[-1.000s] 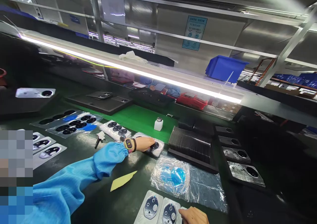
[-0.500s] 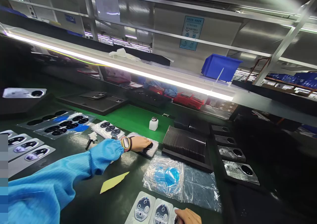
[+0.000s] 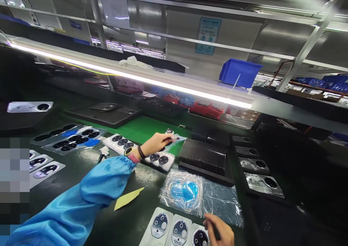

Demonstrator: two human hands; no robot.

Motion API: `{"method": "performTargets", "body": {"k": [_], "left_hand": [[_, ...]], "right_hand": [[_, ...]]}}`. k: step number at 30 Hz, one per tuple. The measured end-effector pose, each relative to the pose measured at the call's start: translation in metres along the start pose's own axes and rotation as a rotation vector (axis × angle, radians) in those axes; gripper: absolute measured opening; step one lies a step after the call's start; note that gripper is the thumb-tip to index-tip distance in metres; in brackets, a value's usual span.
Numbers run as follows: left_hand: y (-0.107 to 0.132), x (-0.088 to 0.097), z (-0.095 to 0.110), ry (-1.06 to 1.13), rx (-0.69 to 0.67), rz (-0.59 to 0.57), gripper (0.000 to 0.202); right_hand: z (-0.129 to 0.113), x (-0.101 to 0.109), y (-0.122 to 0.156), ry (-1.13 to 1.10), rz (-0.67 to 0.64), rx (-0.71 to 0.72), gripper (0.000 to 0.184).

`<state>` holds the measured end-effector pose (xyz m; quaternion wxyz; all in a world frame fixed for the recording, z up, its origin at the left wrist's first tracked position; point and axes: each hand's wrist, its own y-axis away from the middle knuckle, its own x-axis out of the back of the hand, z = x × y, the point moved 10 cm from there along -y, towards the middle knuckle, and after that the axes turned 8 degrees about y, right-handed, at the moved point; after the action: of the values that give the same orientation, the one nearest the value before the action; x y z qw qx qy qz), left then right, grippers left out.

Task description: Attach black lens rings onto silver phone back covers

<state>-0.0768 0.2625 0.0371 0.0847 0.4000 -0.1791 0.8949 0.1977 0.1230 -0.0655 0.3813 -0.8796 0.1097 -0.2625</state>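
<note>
My left hand [image 3: 157, 143], in a blue sleeve with a watch and a bead bracelet, is raised above the bench and pinches a thin clear film with a small dark piece [image 3: 174, 138] at its fingertips. Just below it lies a clear sheet of round black camera lens parts [image 3: 160, 160]. My right hand [image 3: 220, 232] rests at the bottom edge, fingers curled, touching the right-most of three grey phone back covers [image 3: 161, 225]. Whether it grips that cover is hidden.
A black tray of stacked dark sheets [image 3: 204, 156] and a row of dark phone covers [image 3: 261, 183] stand to the right. Crumpled clear film with blue tabs [image 3: 187, 192], a yellow paper scrap [image 3: 127, 199], further lens sheets [image 3: 77, 137] and a blue bin [image 3: 239, 72] are about.
My left hand has lifted off the lens sheet and risen toward the back, carrying a piece of film. My right hand has shifted a little on the near covers.
</note>
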Motion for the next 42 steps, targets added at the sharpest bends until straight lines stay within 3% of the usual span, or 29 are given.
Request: {"method": "performTargets", "body": {"k": [2, 5, 8, 11, 14, 16, 18, 20, 22, 27, 32, 38, 42], "left_hand": [[0.010, -0.012, 0.031, 0.172, -0.058, -0.007, 0.022], [0.024, -0.052, 0.073, 0.395, -0.136, -0.127, 0.011], [0.032, -0.088, 0.100, 0.509, -0.181, -0.215, 0.012], [0.034, -0.105, 0.111, 0.549, -0.198, -0.238, 0.017], [0.035, -0.095, 0.112, 0.519, -0.240, -0.103, 0.028], [0.045, -0.070, 0.120, 0.407, -0.368, 0.114, 0.031], [0.064, -0.047, 0.137, 0.247, -0.552, 0.315, 0.021], [0.079, -0.038, 0.153, 0.115, -0.681, 0.413, 0.011], [0.085, -0.036, 0.163, 0.040, -0.722, 0.447, 0.014], [0.083, -0.044, 0.169, 0.002, -0.727, 0.400, 0.020], [0.077, -0.060, 0.165, 0.020, -0.708, 0.248, 0.017], [0.074, -0.065, 0.159, 0.121, -0.689, 0.133, 0.016], [0.075, -0.076, 0.157, 0.052, -0.676, 0.064, 0.016]], "right_hand": [[0.004, 0.004, -0.019, -0.024, -0.054, -0.113, 0.017], [-0.004, 0.004, -0.053, -0.081, -0.147, -0.236, 0.025], [-0.038, -0.001, -0.086, -0.215, -0.196, -0.164, 0.049], [-0.065, -0.003, -0.104, -0.152, -0.195, -0.074, 0.029], [-0.079, 0.004, -0.108, 0.001, -0.122, 0.006, 0.024], [-0.085, 0.009, -0.106, 0.097, -0.082, 0.077, 0.024], [-0.090, 0.011, -0.103, 0.164, -0.066, 0.153, 0.027], [-0.094, 0.010, -0.101, 0.193, -0.076, 0.207, 0.030], [-0.098, 0.007, -0.099, 0.198, -0.100, 0.244, 0.031], [-0.102, 0.004, -0.093, 0.228, -0.131, 0.312, 0.032], [-0.089, -0.010, -0.079, 0.262, -0.288, 0.305, 0.032], [-0.069, -0.025, -0.070, 0.200, -0.548, 0.106, 0.035], [-0.067, -0.033, -0.067, 0.119, -0.714, -0.014, 0.057]]}}
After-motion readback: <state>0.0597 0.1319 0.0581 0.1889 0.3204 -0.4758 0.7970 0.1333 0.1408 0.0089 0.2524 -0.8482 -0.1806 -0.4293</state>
